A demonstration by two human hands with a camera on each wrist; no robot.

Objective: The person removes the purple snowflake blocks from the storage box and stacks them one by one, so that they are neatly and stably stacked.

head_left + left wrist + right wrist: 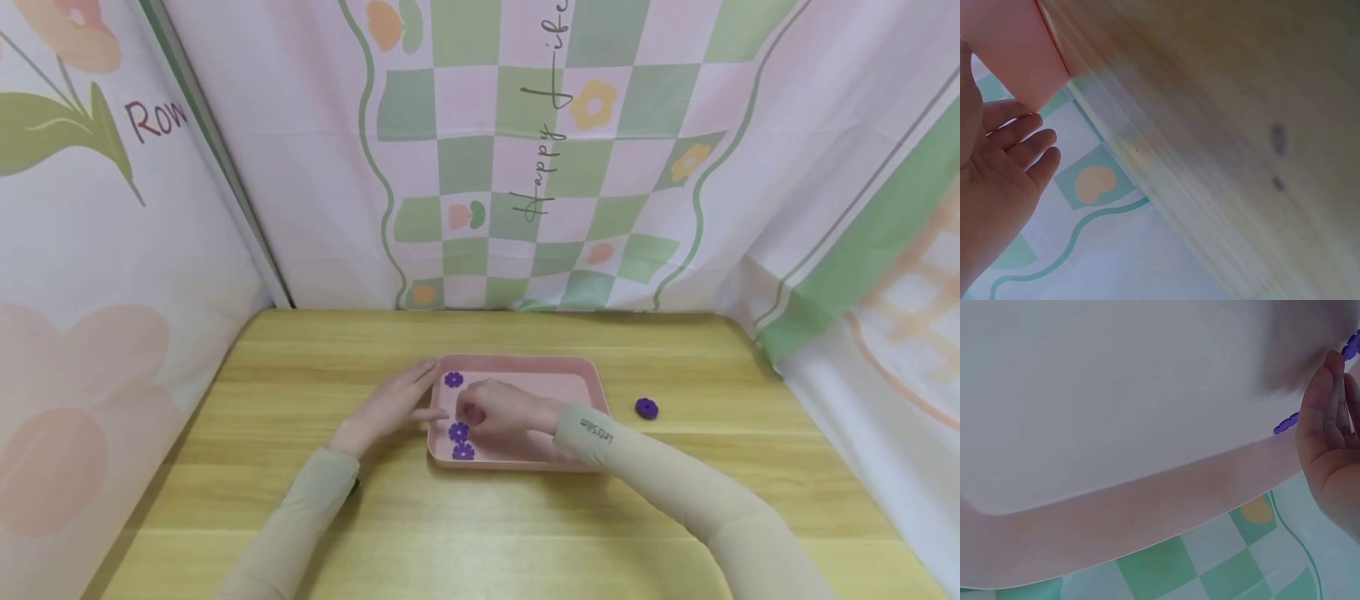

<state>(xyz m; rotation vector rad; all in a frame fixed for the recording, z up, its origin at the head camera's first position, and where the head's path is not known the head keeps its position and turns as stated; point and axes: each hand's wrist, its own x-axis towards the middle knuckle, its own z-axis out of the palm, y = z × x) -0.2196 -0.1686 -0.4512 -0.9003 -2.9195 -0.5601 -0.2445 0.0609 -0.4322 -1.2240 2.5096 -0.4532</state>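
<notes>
A shallow pink tray (525, 363) lies on the wooden table. My left hand (396, 407) rests at its left side, fingers straight along the far left corner and thumb over the rim. Inside the tray my right hand (498, 407) has its fingers curled, thumb and fingertips pinching at a purple flower-shaped piece (1351, 347), partly hidden by the hand. Along the left wall lie one purple flower piece (453, 379) at the far corner and another purple flower piece (463, 451) at the near corner, beside the one at my right fingertips.
Another purple flower-shaped piece (647, 408) lies on the table (675, 483) to the right of the tray. Patterned curtains (525, 167) hang behind the table and at both sides.
</notes>
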